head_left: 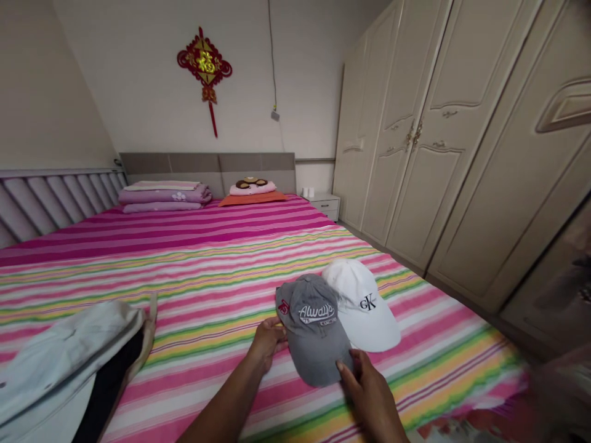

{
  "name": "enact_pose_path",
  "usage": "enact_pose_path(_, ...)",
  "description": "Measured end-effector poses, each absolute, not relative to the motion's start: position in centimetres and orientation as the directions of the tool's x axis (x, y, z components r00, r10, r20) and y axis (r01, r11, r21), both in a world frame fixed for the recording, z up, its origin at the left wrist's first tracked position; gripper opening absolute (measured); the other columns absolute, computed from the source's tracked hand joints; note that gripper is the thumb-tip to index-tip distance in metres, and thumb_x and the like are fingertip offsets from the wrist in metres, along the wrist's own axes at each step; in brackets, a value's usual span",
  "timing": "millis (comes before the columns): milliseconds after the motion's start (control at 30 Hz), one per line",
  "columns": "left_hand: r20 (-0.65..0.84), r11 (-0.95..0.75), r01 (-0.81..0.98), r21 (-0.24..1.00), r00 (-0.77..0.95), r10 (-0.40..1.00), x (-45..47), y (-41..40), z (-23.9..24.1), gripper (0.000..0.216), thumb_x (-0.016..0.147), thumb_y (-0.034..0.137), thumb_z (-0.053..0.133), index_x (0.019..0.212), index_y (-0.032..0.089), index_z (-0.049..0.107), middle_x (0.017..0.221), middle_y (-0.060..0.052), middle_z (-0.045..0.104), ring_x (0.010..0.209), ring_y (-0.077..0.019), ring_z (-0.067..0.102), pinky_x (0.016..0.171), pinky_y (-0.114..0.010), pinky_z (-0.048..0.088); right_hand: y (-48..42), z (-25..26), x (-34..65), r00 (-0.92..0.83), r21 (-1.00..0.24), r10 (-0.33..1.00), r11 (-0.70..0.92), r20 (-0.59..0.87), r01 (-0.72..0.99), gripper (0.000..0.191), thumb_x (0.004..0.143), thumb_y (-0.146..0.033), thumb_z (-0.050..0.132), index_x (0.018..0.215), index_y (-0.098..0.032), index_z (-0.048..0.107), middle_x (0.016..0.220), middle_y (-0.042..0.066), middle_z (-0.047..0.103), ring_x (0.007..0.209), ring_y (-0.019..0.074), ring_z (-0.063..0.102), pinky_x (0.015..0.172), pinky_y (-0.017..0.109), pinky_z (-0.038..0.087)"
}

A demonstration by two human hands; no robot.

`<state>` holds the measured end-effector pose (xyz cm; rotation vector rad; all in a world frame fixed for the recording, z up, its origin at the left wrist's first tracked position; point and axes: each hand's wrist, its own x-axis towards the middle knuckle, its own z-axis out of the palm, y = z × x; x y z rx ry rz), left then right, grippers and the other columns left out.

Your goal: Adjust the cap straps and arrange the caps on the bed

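A grey baseball cap (pixel 310 332) with white lettering and a small red mark lies brim toward me on the striped bed. My left hand (pixel 270 339) grips the cap's left side, fingers partly hidden beneath it. At the right edge of the brim, my right hand (pixel 362 376) pinches the cap with the thumb on top. Directly behind and to the right rests a white baseball cap (pixel 364 307) with dark letters, partly covered by the grey one.
Pale and dark hats (pixel 69 363) lie in a heap at the left front. Folded purple bedding (pixel 166 195) and a pink pillow (pixel 252 187) are by the headboard (pixel 194 167). A beige wardrobe (pixel 415 184) lines the right, with a nightstand (pixel 325 205) at the back.
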<state>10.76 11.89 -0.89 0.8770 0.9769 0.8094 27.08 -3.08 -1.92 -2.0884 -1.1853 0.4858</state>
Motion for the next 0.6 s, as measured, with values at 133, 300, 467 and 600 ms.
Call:
enact_pose_path(133,-0.328,0.39,-0.208,0.897,0.279,0.903,11.3,11.7,-1.1,0.035,0.055,0.002,0.056,0.089,0.013,0.051,0.058,0.001,0.061,0.053,-0.0127,0.058,0.065,-0.031,0.046,-3.1,-2.0,26.4,0.559,-0.7,0.827,-0.366,0.058,0.614,0.039,0.08,-0.044,0.038,0.105,-0.016,0.047,0.079,0.007,0.066,0.075,0.0231,0.063,0.061,0.029,0.043)
enact_pose_path(300,-0.301,0.343,-0.225,0.912,0.204,0.932,11.2,11.0,-1.1,0.034,0.056,0.006,0.062,0.088,0.013,0.051,0.065,-0.001,0.06,0.058,-0.0128,0.058,0.068,-0.03,0.045,-3.7,-2.7,25.7,0.607,-0.722,0.781,-0.338,0.143,0.604,0.041,0.08,-0.047,0.036,0.107,-0.018,0.045,0.084,0.008,0.065,0.076,0.0228,0.062,0.061,0.029,0.044)
enact_pose_path(467,-0.222,0.246,-0.171,0.954,0.145,0.964,8.3,8.5,-1.4,0.041,0.051,0.008,0.067,0.09,0.012,0.056,0.072,-0.002,0.059,0.067,-0.0138,0.056,0.069,-0.027,0.042,-5.8,-4.4,25.0,0.596,-0.793,0.774,-0.22,0.213,0.569,0.034,0.081,-0.05,0.035,0.092,-0.021,0.05,0.076,0.005,0.064,0.07,0.021,0.061,0.062,0.029,0.045)
enact_pose_path(600,-0.075,0.067,0.049,0.997,0.202,0.977,3.0,4.8,-2.1,0.032,0.055,0.013,0.063,0.087,0.013,0.062,0.078,-0.006,0.063,0.074,-0.0182,0.056,0.071,-0.028,0.041,-7.8,-6.5,23.1,0.437,-0.76,0.837,-0.039,0.33,0.649,0.036,0.083,-0.049,0.029,0.078,-0.024,0.055,0.073,0.006,0.065,0.067,0.021,0.061,0.061,0.03,0.046)
